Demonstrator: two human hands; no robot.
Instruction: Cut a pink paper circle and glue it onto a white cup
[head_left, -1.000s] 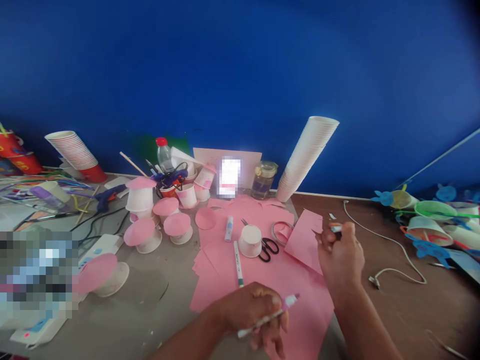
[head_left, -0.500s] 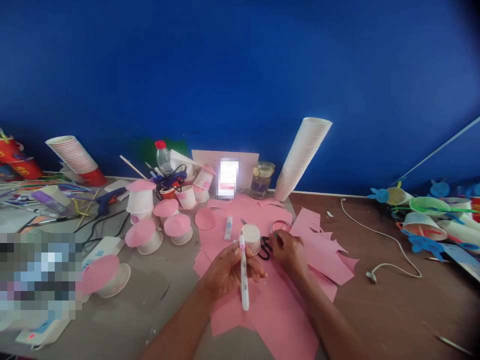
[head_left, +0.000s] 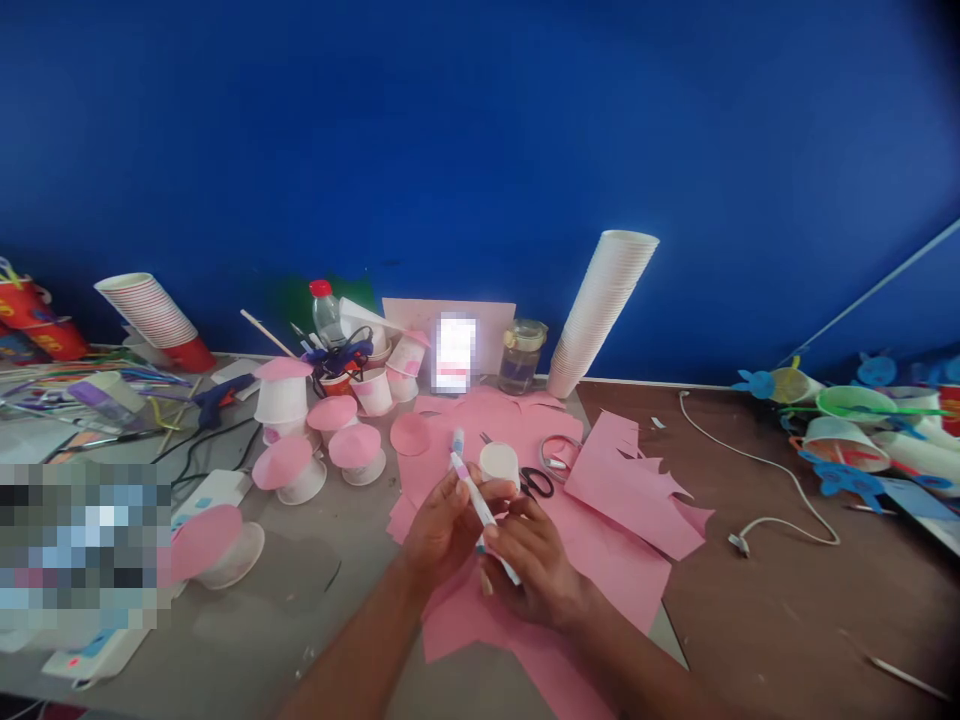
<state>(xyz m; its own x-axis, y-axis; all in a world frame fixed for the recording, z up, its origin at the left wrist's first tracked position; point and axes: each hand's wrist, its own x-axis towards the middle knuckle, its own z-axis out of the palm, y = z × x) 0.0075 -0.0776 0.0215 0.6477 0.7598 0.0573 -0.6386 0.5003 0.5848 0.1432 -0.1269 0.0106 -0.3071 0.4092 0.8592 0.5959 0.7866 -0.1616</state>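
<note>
A white marker with a pink collar slants between my two hands above the pink paper. My left hand is closed around its upper part, near the tip. At its lower end, my right hand has its fingers closed on the barrel. Something small and teal shows by the right fingers; its kind is unclear. Just beyond the hands stands an upturned white paper cup. Black-handled scissors lie beside it, their blades partly hidden by the cup. A small glue bottle is just past the marker's tip.
Several cups topped with pink paper discs stand at left, near a power strip. A tall stack of white cups leans at the back beside a glass jar and a lit screen. A white cable crosses the right side.
My right hand has moved from beside the scissors back toward me and onto the marker's lower end. The marker, upright before, now tilts with its tip to the left.
</note>
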